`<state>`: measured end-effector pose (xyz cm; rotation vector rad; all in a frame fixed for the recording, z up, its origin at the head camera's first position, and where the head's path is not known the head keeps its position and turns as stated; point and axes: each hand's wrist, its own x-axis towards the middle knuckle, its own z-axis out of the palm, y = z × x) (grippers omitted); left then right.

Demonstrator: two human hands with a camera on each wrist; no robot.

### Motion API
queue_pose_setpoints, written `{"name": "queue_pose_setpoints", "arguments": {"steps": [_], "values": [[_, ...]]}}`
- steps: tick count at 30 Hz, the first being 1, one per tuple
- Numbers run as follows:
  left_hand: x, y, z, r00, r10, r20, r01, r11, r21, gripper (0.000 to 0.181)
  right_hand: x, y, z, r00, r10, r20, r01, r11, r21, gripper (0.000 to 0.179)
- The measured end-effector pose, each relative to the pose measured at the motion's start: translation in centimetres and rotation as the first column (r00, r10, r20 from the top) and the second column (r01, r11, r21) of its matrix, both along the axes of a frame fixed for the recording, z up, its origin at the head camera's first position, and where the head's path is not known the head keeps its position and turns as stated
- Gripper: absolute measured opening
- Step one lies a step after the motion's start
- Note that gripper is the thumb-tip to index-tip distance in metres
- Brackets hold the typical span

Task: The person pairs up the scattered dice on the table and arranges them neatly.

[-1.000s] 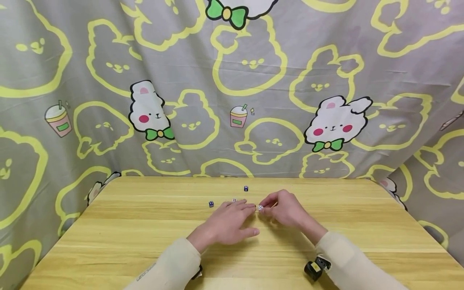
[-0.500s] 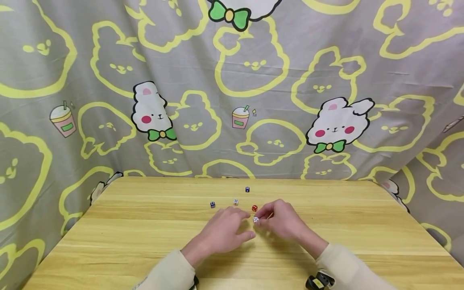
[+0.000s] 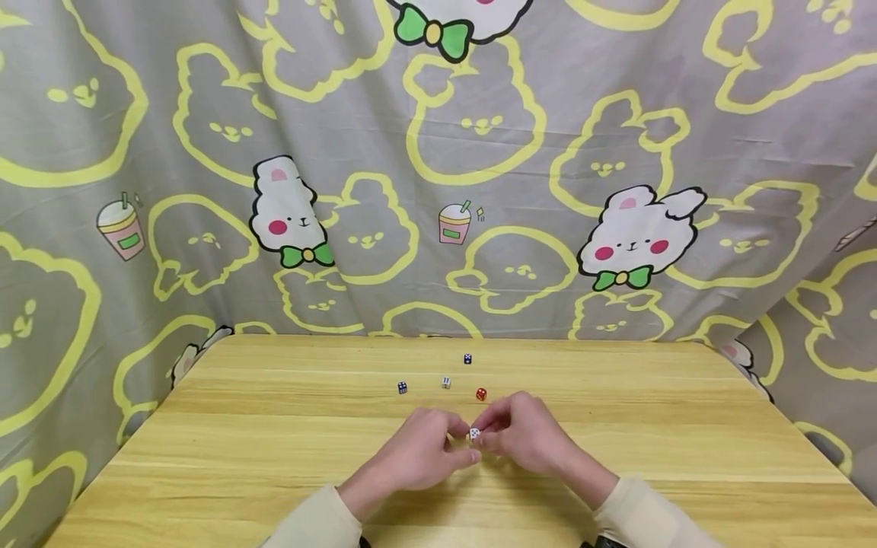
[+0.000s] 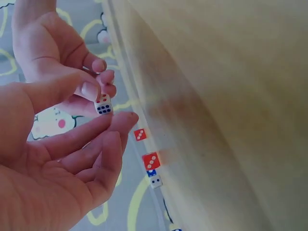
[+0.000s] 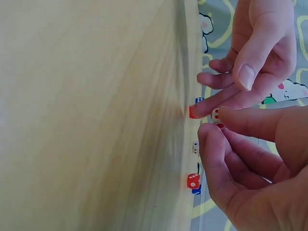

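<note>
the right hand (image 3: 524, 435) pinches a white die (image 3: 474, 434) between thumb and fingers, just beside the left hand (image 3: 419, 450), whose parted fingers seem to grip nothing, so a bump from them or a loosened pinch could drop it.

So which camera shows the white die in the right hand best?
Left wrist: the white die looks largest there, red and blue dots showing. The right wrist view has the right hand partly covering it; the head view shows it small, near the left hand.

Six blue pips on white die (image 4: 103, 109), three on red die (image 4: 151, 161)
</note>
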<state>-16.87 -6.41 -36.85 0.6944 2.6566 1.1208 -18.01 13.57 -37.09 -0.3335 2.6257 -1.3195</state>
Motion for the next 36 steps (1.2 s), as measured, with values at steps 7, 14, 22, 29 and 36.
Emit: {"name": "queue_pose_setpoints", "arguments": {"steps": [7,14,22,29,36], "values": [[0.4,-0.6,-0.4,0.993,0.027,0.119,-0.039,0.993,0.108,0.016,0.7,-0.4,-0.5,0.999,0.049,0.012,-0.049,0.998,-0.027,0.007],[0.6,-1.2,-0.7,0.983,0.05,0.175,-0.075,0.988,0.137,0.008,1.9,-1.1,-0.8,0.993,0.088,0.073,-0.08,0.992,-0.099,0.008],[0.9,-1.7,-1.0,0.972,0.06,0.229,-0.087,0.99,0.11,0.013,2.7,-1.4,-1.3,0.987,0.09,0.135,-0.073,0.99,-0.12,0.01],[0.8,-1.7,-1.3,0.956,0.033,0.293,-0.077,0.988,0.138,0.016,2.9,-1.1,-1.7,0.981,0.11,0.158,-0.091,0.988,-0.123,0.01],[0.8,-1.9,-1.6,0.951,0.033,0.307,-0.077,0.988,0.131,0.016,2.9,-1.2,-2.0,0.978,0.127,0.165,-0.105,0.986,-0.132,0.011]]}}
